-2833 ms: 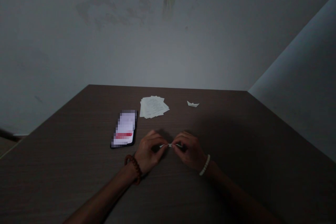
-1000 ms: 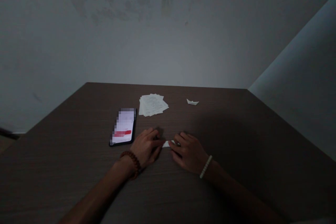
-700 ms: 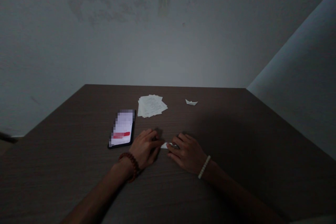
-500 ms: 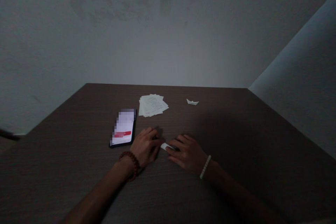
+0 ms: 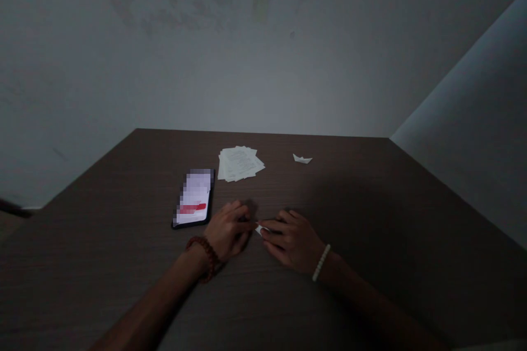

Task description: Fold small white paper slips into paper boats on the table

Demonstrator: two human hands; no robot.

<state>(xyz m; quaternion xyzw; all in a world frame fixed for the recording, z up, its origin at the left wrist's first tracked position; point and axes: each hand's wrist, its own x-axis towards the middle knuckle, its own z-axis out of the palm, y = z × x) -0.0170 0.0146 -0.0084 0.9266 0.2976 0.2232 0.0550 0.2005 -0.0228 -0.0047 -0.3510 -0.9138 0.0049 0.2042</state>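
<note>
A small folded piece of white paper [image 5: 259, 229] lies low over the table between my two hands, mostly hidden by fingers. My left hand [image 5: 229, 231] is closed, its thumb and curled fingers at the paper's left end. From the other side, my right hand [image 5: 294, 242] grips the paper, its fingertips pressed along the right part. Dark red beads circle my left wrist and pale beads my right. Beyond my right hand stands a small white paper boat [image 5: 302, 159].
A phone [image 5: 192, 197] with a lit, partly blurred screen lies left of my left hand. Behind it is a loose stack of printed paper sheets [image 5: 239, 164]. The dark wooden table [image 5: 123, 203] meets a stained grey wall [image 5: 263, 77] at its far edge.
My right fingers have shifted slightly left over the folded paper, so less of it shows. My left hand has hardly moved.
</note>
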